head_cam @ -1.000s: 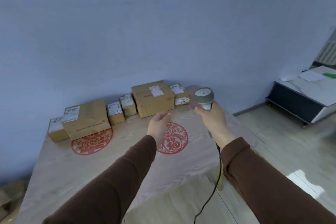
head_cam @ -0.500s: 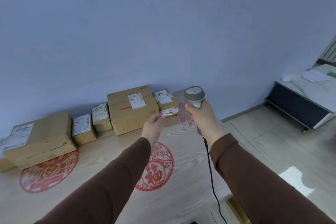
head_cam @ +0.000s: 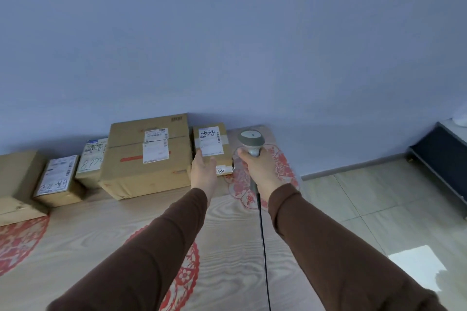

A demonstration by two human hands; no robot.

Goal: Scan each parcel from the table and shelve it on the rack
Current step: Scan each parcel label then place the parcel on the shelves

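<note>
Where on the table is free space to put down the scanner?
Free: the table in front of the boxes, between the sleeves, and the far right corner beside the small box. Crowded: along the wall, boxes side by side.

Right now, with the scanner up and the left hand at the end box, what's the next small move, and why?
Probably close the left hand on the small box and tilt its label toward the scanner. The open hand is at the box's near face but doesn't grip it yet, and the right hand holds the scanner just right of the box, not aimed at the label.
</note>
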